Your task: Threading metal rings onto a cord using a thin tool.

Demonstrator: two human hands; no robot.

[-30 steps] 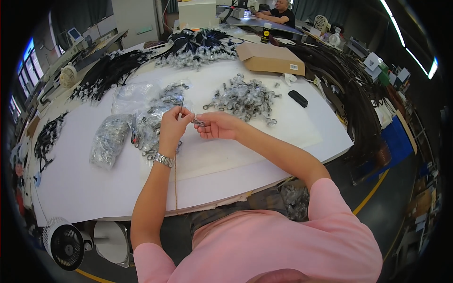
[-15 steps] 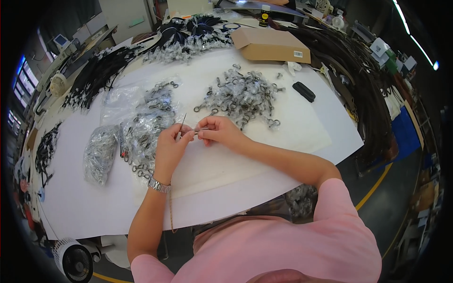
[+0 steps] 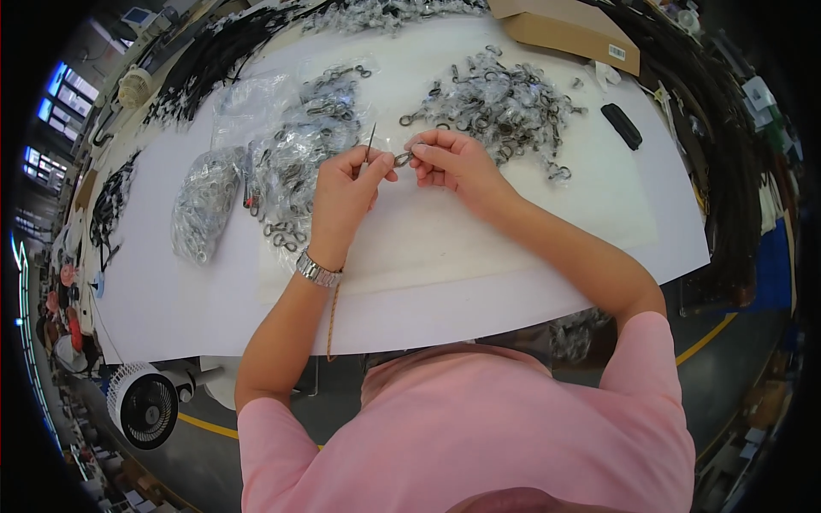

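My left hand [image 3: 346,190] and my right hand [image 3: 453,162] meet over the white table [image 3: 479,256], pinching one small metal clasp [image 3: 402,157] between their fingertips. A thin pointed tool [image 3: 371,141] sticks up from my left hand's fingers. A metal watch [image 3: 317,271] is on my left wrist. Just beyond my right hand lies a loose pile of metal clasps [image 3: 505,103]. To the left of my left hand lie clear bags of metal clasps [image 3: 291,154].
A cardboard box [image 3: 569,32] and a black flat object [image 3: 622,126] lie at the far right of the table. Black cords [image 3: 197,64] are heaped along the far left edge. A white fan [image 3: 144,403] stands on the floor, lower left.
The view has dropped closer to the table, so hands and piles appear larger. Both hands stay together on the small clasp; the thin tool now shows above my left fingers.
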